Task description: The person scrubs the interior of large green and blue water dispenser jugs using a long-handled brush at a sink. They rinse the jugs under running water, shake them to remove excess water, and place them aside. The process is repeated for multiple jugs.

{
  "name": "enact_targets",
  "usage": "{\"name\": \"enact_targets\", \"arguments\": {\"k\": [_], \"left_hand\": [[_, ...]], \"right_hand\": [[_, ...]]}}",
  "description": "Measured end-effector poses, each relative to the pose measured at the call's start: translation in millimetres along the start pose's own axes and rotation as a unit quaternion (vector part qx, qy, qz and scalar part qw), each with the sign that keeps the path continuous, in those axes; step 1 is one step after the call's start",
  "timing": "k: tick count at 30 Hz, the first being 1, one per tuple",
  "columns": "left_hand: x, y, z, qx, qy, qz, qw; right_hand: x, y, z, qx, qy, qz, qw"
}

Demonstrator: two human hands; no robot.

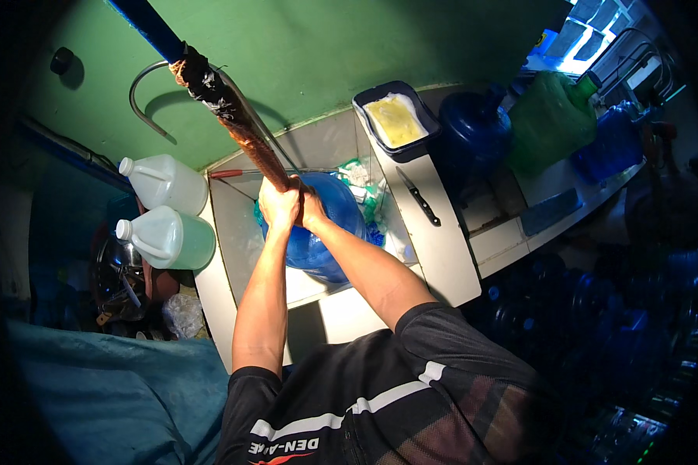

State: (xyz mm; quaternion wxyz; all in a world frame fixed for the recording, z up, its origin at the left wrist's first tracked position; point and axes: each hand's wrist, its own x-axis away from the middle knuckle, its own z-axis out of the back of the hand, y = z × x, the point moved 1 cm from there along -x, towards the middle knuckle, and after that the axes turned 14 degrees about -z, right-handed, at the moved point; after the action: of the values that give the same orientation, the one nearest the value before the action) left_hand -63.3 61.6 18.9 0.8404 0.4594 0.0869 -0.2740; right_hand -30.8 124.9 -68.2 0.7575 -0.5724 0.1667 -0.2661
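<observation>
A long pole [252,147] slants down from the upper left, blue at the top, wrapped in dark tape, then rusty brown. My left hand [276,204] and my right hand [311,209] are both wrapped round its lower part, close together. Directly under them a blue water jug [340,203] sits in the tiled sink [236,208]. The pole's lower end is hidden by my hands, so I cannot tell whether it enters the jug. Beside the jug lie crumpled green and white plastic pieces [362,180].
Two handled jugs, one whitish [167,182] and one pale green [180,240], flank the sink. A black-handled knife [419,198] and a dark tub [412,147] with yellow, foamy contents rest on the right ledge. Beyond stand a blue jug [469,132] and a green jug [554,116]. A curved pipe [134,97] juts leftward.
</observation>
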Motion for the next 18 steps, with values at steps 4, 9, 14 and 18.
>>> {"name": "enact_targets", "arguments": {"k": [4,9,14,18], "left_hand": [[-3,3,2,-0.044,-0.026,0.015,0.999],[-1,4,1,-0.017,-0.009,0.036,0.999],[1,3,-1,-0.018,0.0,0.034,0.999],[-1,-1,-3,-0.012,0.01,0.008,1.0]], "right_hand": [[-5,13,-8,0.022,0.009,-0.016,1.0],[-1,13,-6,0.004,0.017,-0.016,1.0],[7,-3,4,0.023,-0.003,-0.019,1.0],[8,-10,7,0.018,0.003,-0.013,1.0]]}}
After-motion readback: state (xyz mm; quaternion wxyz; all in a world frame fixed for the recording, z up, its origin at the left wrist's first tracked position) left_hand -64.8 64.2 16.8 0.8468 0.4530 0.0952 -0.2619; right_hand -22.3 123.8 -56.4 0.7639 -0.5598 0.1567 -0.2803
